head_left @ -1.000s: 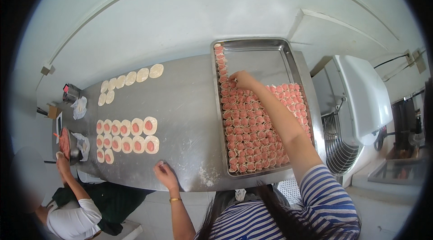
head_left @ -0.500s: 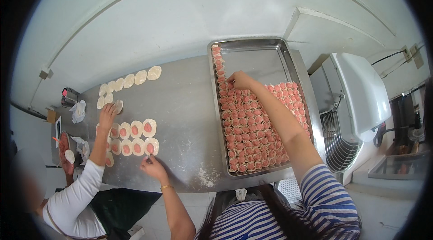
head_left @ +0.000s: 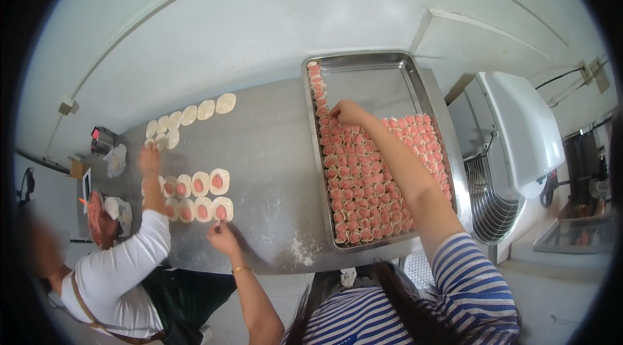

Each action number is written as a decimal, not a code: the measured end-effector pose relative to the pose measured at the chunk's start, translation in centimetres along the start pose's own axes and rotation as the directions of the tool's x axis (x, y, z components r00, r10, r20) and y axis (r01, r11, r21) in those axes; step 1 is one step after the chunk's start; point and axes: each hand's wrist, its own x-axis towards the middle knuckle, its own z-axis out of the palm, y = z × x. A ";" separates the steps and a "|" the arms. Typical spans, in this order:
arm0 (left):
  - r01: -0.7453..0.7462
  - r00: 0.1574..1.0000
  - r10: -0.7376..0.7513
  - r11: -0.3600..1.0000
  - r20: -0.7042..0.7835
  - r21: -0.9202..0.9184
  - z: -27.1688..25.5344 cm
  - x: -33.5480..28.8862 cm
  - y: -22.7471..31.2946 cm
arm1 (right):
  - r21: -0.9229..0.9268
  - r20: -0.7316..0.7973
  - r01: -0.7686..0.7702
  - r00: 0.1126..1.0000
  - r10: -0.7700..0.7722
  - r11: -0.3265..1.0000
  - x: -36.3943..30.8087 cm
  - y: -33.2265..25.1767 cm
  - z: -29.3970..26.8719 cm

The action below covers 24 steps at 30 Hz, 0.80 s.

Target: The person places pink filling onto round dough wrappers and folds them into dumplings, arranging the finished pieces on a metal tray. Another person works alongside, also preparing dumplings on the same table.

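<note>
My left hand is at the near end of the rows on the steel table, thumb and finger pinched at the near edge of a round dough wrapper with pink filling on it. Over the large metal tray, my right hand is closed, fingertips down on an open-topped dumpling that they partly hide. Tightly packed dumplings with pink filling cover the near part of the tray. A single column of them runs up its left side.
Filled wrappers lie in rows at left, plain ones farther back. At left, a co-worker's hand reaches over the wrappers, and a bowl of pink filling is near their other hand. Flour dusts the table. A white machine stands at right.
The co-worker's hand has moved slightly left, and another plain wrapper lies in the far group. My hands hold nearly the same places, while the whole view has shifted slightly.
</note>
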 end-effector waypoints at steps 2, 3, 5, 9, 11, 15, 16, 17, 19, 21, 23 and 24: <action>0.063 0.996 -0.060 0.996 0.059 -0.059 -0.2 0.5 -0.1 | 0.065 -0.030 -0.001 1.000 0.003 0.998 0.0 0.7 0.2; 0.149 0.986 -0.125 0.958 0.110 -0.243 0.1 0.8 -0.6 | 0.097 -0.045 -0.001 0.999 0.005 0.995 0.0 1.1 0.2; 0.318 0.947 -0.227 0.763 0.227 -0.562 0.1 1.2 -1.7 | 0.144 -0.028 -0.049 0.998 0.053 0.988 -0.3 0.2 0.2; 0.463 0.885 -0.251 0.377 0.393 -0.802 0.1 1.1 -1.0 | 0.093 -0.042 -0.005 0.999 0.009 0.996 -0.3 0.3 0.6; 0.494 0.868 -0.214 0.290 0.447 -0.820 0.3 1.7 -2.6 | 0.185 -0.018 -0.014 1.000 0.018 0.983 -0.6 0.1 0.4; 0.562 0.808 -0.260 0.072 0.528 -0.824 0.2 1.8 -3.1 | 0.260 -0.142 -0.187 0.963 0.230 0.947 -2.4 -1.9 -0.2; 0.572 0.800 -0.247 0.038 0.547 -0.819 0.2 1.6 -2.4 | 0.255 -0.278 -0.098 0.945 0.170 0.962 -2.8 -2.3 0.1; 0.582 0.792 -0.233 0.005 0.565 -0.813 -0.1 1.1 -1.8 | 0.242 -0.407 -0.010 0.906 0.111 0.970 -3.0 -2.7 0.6; 0.627 0.759 -0.154 -0.089 0.632 -0.774 -0.7 0.0 -0.8 | 0.257 -0.497 0.097 0.867 0.045 0.962 -4.5 -5.6 2.0; 0.684 0.711 -0.074 -0.155 0.699 -0.713 -1.4 -1.8 0.7 | 0.281 -0.294 0.031 0.954 0.055 0.959 -6.9 -10.9 5.1; 0.759 0.636 0.013 -0.191 0.772 -0.622 -1.8 -3.9 3.2 | 0.526 -0.058 0.075 0.997 -0.052 0.847 -9.6 -14.5 10.0; 0.792 0.602 0.049 -0.162 0.797 -0.588 -2.3 -4.9 4.3 | 0.659 0.076 -0.047 0.997 -0.004 0.750 -10.6 -16.0 12.9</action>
